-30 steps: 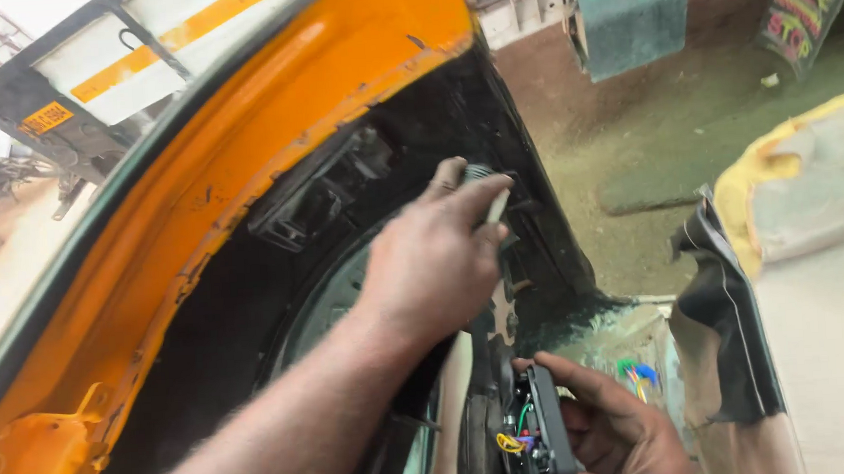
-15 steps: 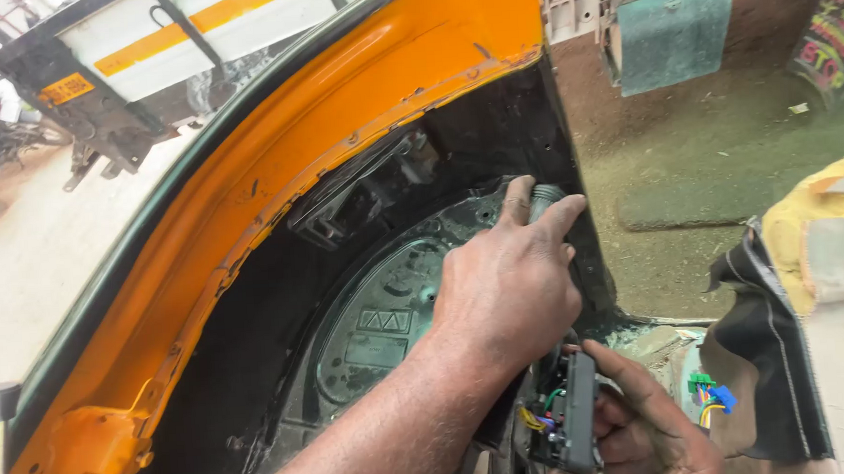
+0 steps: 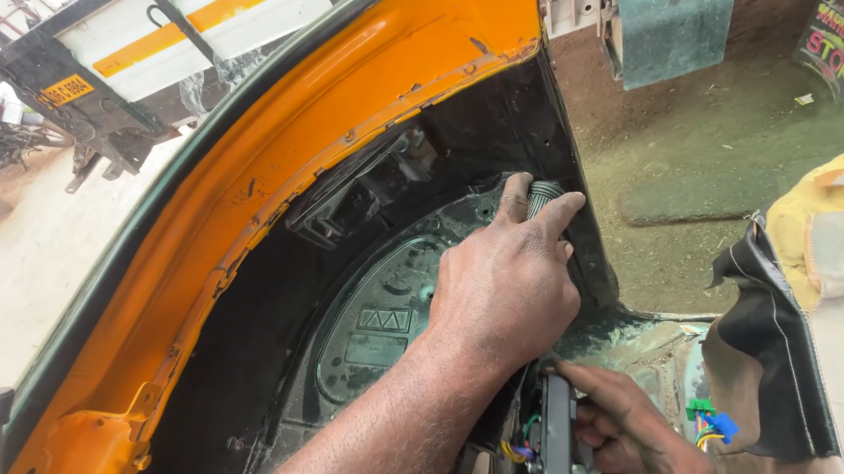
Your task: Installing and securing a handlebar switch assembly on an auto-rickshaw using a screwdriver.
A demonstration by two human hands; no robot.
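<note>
My left hand (image 3: 508,290) pinches a ribbed grey handle (image 3: 542,198) at 12 o'clock; right hand (image 3: 629,429) clamps a black box (image 3: 554,439) w/ wires (image 3: 522,436). Wires could snag if yanked.

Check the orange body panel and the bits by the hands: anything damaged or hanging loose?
Yes. The orange panel has chipped, rusty paint along its lower edge. Coloured wires with a blue plug hang loose, not joined to anything in view. The left hand grips a ribbed grey handle; the right hand holds a black part.
</note>
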